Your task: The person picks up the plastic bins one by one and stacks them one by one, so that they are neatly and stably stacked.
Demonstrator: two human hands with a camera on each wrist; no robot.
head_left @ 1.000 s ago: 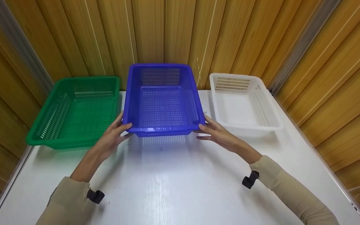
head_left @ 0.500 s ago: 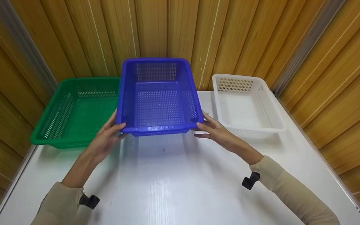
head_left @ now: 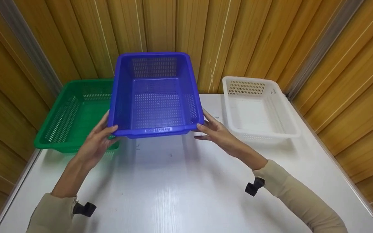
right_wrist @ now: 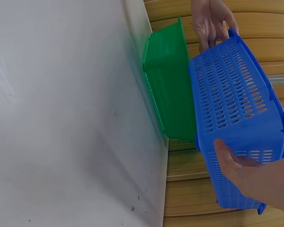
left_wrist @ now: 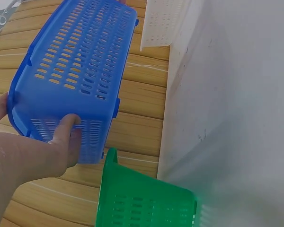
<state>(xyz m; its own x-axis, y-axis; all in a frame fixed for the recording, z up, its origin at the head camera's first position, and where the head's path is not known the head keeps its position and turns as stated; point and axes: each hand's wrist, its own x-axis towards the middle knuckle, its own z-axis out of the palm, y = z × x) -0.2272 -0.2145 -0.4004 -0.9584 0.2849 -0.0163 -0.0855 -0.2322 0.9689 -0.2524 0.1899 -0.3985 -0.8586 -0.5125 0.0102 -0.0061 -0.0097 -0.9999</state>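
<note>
A blue perforated plastic basket (head_left: 157,110) is held up above the table by both hands, its open top tipped towards me. My left hand (head_left: 94,142) grips its near left corner, thumb over the rim and fingers underneath. At the near right corner my right hand (head_left: 217,134) does the same. The wrist views show fingers spread against the walls of the blue basket (left_wrist: 75,61), off the tabletop. Left of it a green basket (head_left: 86,119) stands on the table, its right part hidden behind the blue one. To the right stands a white basket (head_left: 254,113).
The white table (head_left: 167,184) is bounded by wood-patterned panels (head_left: 189,29) at the back and on both sides. Dark cameras (head_left: 254,186) sit at both sleeve cuffs. Small marks show on the tabletop.
Both hands have raised the blue basket and carried it to the left, so that it now overlaps the right part of the green basket in view. The green and white baskets stay on the table.
</note>
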